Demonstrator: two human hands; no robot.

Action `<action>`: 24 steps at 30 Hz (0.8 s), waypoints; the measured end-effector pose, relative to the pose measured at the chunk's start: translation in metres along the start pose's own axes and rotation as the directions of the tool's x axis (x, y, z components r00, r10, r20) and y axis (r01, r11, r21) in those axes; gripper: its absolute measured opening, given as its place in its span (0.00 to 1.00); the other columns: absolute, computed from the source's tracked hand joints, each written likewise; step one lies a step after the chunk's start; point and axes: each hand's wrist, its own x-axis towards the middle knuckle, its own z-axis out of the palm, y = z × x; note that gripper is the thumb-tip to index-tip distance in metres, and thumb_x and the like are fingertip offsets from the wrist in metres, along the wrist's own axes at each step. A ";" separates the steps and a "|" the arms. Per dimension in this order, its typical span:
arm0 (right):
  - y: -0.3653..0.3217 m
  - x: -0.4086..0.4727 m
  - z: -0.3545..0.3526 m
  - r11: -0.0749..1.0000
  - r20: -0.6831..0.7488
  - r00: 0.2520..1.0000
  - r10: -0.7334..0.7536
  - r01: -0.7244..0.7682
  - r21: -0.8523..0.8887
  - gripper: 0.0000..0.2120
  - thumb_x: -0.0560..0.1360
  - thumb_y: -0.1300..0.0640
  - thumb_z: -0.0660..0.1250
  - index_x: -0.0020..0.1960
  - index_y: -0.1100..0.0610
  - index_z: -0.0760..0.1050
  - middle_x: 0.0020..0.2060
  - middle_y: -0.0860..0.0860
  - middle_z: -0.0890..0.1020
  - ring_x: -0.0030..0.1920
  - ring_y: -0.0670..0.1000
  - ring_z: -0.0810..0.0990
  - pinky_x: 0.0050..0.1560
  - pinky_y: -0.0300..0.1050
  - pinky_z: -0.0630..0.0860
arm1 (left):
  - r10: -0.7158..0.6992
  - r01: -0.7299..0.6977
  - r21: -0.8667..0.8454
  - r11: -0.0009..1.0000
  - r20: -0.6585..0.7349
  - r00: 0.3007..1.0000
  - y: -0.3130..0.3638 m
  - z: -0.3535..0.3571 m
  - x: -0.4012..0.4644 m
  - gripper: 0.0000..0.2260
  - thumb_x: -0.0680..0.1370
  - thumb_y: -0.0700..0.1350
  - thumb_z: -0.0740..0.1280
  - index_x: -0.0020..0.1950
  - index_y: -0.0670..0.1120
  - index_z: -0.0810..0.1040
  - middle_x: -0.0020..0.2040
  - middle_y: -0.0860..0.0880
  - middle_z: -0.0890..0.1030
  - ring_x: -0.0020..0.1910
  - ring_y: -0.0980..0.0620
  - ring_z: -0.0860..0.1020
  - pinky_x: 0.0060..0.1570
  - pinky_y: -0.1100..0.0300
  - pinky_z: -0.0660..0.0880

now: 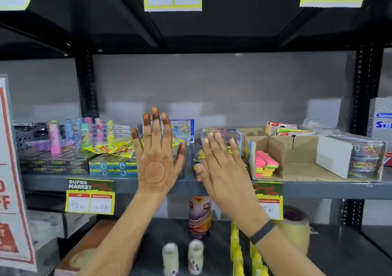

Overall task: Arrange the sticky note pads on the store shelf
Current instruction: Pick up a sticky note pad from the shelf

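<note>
Neon pink, green and yellow sticky note pads [266, 165] lie stacked in the left compartment of an open cardboard box [297, 165] on the middle shelf [148, 185]. More packs [198, 159] lie just left of that box, partly hidden behind my right hand [222, 165]. That hand is blurred, fingers spread, raised in front of those packs. My left hand [157, 154], with a henna pattern on its back, is flat and open with fingers up, against yellow packets [112, 147] and small boxes. Neither hand holds anything.
Coloured glue bottles [84, 131] and neon boxes [55, 165] fill the shelf's left. Clear tubs of rubber bands [364, 161] stand at the right. Below are a can [199, 216], small bottles [182, 256], a tape roll [297, 229]. Price tags [90, 197] hang on the shelf edges.
</note>
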 end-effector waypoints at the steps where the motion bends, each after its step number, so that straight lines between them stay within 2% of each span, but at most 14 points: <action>1: -0.001 -0.002 0.002 1.000 0.027 1.000 0.011 -0.011 -0.004 0.30 0.77 0.45 0.42 0.69 0.63 0.65 0.69 0.59 0.70 0.71 0.57 0.65 0.73 0.56 0.50 | -0.020 0.020 -0.022 1.000 0.006 1.000 0.000 -0.001 -0.007 0.32 0.80 0.55 0.55 0.77 0.39 0.51 0.78 0.38 0.54 0.77 0.39 0.50 0.73 0.36 0.51; 3: -0.001 -0.005 -0.001 1.000 0.020 1.000 0.004 -0.005 0.010 0.30 0.76 0.44 0.45 0.62 0.61 0.74 0.60 0.58 0.80 0.63 0.56 0.76 0.68 0.57 0.65 | 0.009 -0.009 -0.060 0.998 -0.002 1.000 0.000 -0.002 -0.018 0.30 0.80 0.54 0.55 0.77 0.39 0.53 0.77 0.38 0.55 0.77 0.39 0.51 0.73 0.36 0.52; 5: 0.001 -0.008 -0.005 0.999 0.027 1.000 0.004 -0.005 0.039 0.26 0.76 0.44 0.50 0.55 0.59 0.79 0.51 0.56 0.85 0.53 0.55 0.82 0.58 0.53 0.75 | 0.070 -0.069 -0.060 0.996 0.020 0.997 0.004 0.001 -0.030 0.29 0.80 0.53 0.53 0.76 0.38 0.57 0.77 0.38 0.57 0.76 0.39 0.53 0.72 0.36 0.55; 7: 0.005 -0.011 -0.007 0.997 0.020 0.999 -0.029 0.027 0.070 0.19 0.76 0.46 0.61 0.55 0.59 0.79 0.51 0.56 0.85 0.52 0.56 0.82 0.55 0.53 0.77 | 0.103 -0.101 -0.044 0.994 0.045 0.994 0.006 0.002 -0.033 0.27 0.80 0.53 0.52 0.75 0.38 0.62 0.76 0.39 0.60 0.75 0.40 0.56 0.71 0.36 0.58; 9: 0.012 -0.014 -0.010 0.993 0.041 0.996 -0.077 0.073 0.098 0.17 0.74 0.52 0.68 0.59 0.60 0.77 0.55 0.57 0.83 0.55 0.57 0.81 0.58 0.54 0.75 | 0.114 -0.112 -0.033 0.993 0.047 0.992 0.006 0.002 -0.033 0.26 0.80 0.52 0.51 0.74 0.38 0.64 0.75 0.40 0.62 0.75 0.41 0.58 0.71 0.38 0.58; 13: 0.025 -0.013 -0.014 0.965 0.101 0.977 -0.188 0.165 0.202 0.22 0.75 0.67 0.63 0.68 0.58 0.68 0.66 0.56 0.75 0.66 0.55 0.73 0.67 0.49 0.67 | 0.126 -0.125 -0.018 0.992 0.076 0.989 0.005 0.003 -0.033 0.26 0.80 0.52 0.51 0.73 0.39 0.67 0.74 0.41 0.65 0.74 0.42 0.61 0.70 0.37 0.61; 15: 0.026 -0.013 -0.019 0.966 0.065 0.977 -0.205 0.191 0.175 0.25 0.71 0.71 0.65 0.67 0.58 0.69 0.64 0.56 0.77 0.64 0.55 0.75 0.64 0.46 0.71 | 0.126 -0.125 -0.026 0.992 0.079 0.989 0.004 0.004 -0.033 0.26 0.80 0.53 0.50 0.73 0.40 0.66 0.74 0.41 0.65 0.74 0.42 0.61 0.71 0.38 0.60; 17: 0.024 -0.015 -0.027 0.965 -0.029 0.982 -0.189 0.191 0.180 0.26 0.65 0.76 0.69 0.61 0.61 0.75 0.55 0.58 0.83 0.54 0.58 0.82 0.52 0.49 0.79 | 0.124 -0.122 -0.034 0.992 0.068 0.990 0.005 0.004 -0.033 0.26 0.81 0.53 0.49 0.73 0.40 0.67 0.74 0.41 0.67 0.74 0.42 0.62 0.71 0.39 0.58; 19: 0.024 -0.017 -0.039 0.954 -0.171 0.975 -0.144 0.182 0.236 0.25 0.63 0.78 0.70 0.57 0.63 0.77 0.48 0.58 0.85 0.46 0.58 0.84 0.44 0.48 0.81 | 0.120 -0.117 -0.049 0.992 0.058 0.991 0.004 0.004 -0.033 0.26 0.80 0.53 0.51 0.73 0.39 0.67 0.72 0.41 0.69 0.73 0.43 0.64 0.71 0.40 0.59; 21: 0.028 -0.018 -0.054 0.949 -0.375 0.921 -0.099 0.201 0.242 0.21 0.66 0.77 0.69 0.57 0.65 0.77 0.48 0.59 0.85 0.45 0.57 0.84 0.47 0.48 0.79 | 0.116 -0.112 -0.072 0.991 0.043 0.992 0.004 0.004 -0.033 0.25 0.79 0.52 0.52 0.71 0.39 0.69 0.70 0.41 0.72 0.71 0.43 0.68 0.69 0.41 0.62; 24: 0.046 -0.021 -0.078 0.979 -0.630 0.776 -0.013 0.140 0.152 0.16 0.73 0.73 0.64 0.59 0.66 0.75 0.51 0.60 0.83 0.47 0.55 0.82 0.52 0.42 0.75 | 0.110 -0.107 -0.088 0.990 0.024 0.994 0.004 0.004 -0.034 0.24 0.79 0.51 0.54 0.69 0.39 0.72 0.66 0.41 0.76 0.67 0.42 0.73 0.66 0.42 0.66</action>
